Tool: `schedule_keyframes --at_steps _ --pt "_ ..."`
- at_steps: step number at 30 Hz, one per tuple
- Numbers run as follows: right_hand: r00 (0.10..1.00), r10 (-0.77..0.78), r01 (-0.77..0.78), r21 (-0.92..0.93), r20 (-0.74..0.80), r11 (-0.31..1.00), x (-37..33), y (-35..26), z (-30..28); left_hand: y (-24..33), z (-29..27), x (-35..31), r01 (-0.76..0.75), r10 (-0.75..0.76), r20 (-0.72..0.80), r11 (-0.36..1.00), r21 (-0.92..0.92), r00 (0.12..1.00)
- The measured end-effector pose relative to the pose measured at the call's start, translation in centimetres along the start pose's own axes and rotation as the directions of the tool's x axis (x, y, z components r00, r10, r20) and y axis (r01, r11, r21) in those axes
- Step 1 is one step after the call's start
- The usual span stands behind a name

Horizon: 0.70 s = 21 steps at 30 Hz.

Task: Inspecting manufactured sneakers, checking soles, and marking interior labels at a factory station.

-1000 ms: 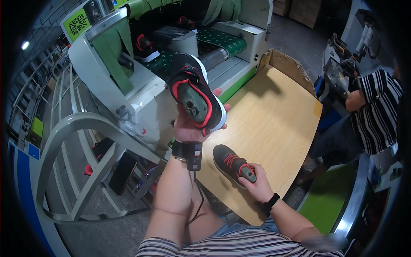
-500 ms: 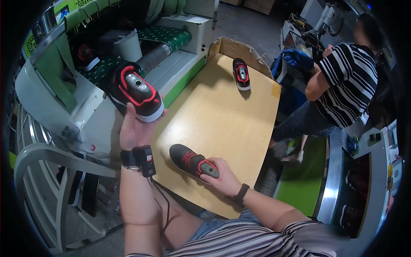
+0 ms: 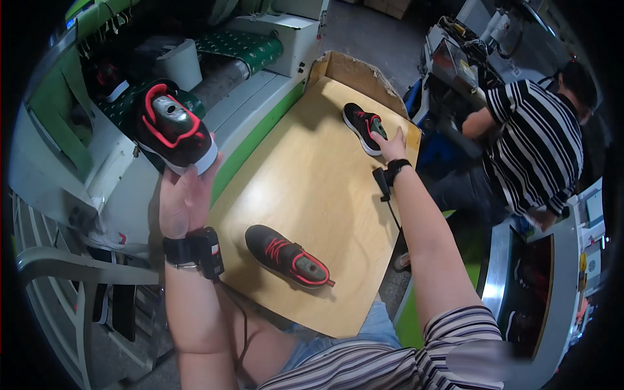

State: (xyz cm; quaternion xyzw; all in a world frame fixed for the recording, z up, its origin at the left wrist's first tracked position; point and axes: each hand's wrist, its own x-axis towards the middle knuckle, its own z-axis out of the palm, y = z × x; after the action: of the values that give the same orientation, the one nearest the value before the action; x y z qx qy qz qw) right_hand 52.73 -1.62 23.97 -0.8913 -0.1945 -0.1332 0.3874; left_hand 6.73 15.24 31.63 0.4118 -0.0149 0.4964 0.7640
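A black sneaker [image 3: 190,149] with a red collar and white sole rests in my left hand [image 3: 185,200], raised at the machine's opening with its heel toward me. Inside its collar shows a dark, shiny shoe last with a round hole. My right hand [image 3: 392,144] reaches across the table and grips the heel end of a similar sneaker [image 3: 357,122] near the far edge; its toe points away to the left. On the near part of the table lies a third sneaker [image 3: 274,248] with red laces, untouched, also with a last in it.
Pale wooden tabletop [image 3: 305,175] under my arms, with a torn cardboard edge [image 3: 357,68] at its far end. To the left stands a machine with a green belt [image 3: 253,51] and a curved metal rail [image 3: 62,257]. A person in a striped shirt [image 3: 536,140] works at the right.
My right hand has let go of the near sneaker and moved to the far one, which has turned. The left hand still holds its sneaker. The person at the right has lowered an arm.
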Motion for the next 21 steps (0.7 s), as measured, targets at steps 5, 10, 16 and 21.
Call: schedule_keyframes --at_steps 5,10,16,21 --pt "0.968 -0.041 -0.002 0.169 0.249 0.986 -1.0 2.1 3.7 0.6 -0.8 0.7 0.134 -0.109 -0.115 0.960 0.246 0.987" --pt "0.975 -0.132 0.070 0.315 0.181 0.947 -2.5 -0.9 0.4 -1.8 0.0 1.7 0.157 -0.079 -0.338 0.965 0.211 0.938" --pt "0.835 -0.544 0.316 0.736 0.083 0.598 -3.6 -18.9 -2.7 -1.3 -0.6 1.6 0.000 0.053 -0.354 0.989 0.147 0.934" --pt "0.628 -0.773 0.696 0.511 -0.091 0.505 0.1 -32.8 4.1 -1.5 0.1 1.9 -0.074 0.097 -0.367 0.994 0.075 0.925"
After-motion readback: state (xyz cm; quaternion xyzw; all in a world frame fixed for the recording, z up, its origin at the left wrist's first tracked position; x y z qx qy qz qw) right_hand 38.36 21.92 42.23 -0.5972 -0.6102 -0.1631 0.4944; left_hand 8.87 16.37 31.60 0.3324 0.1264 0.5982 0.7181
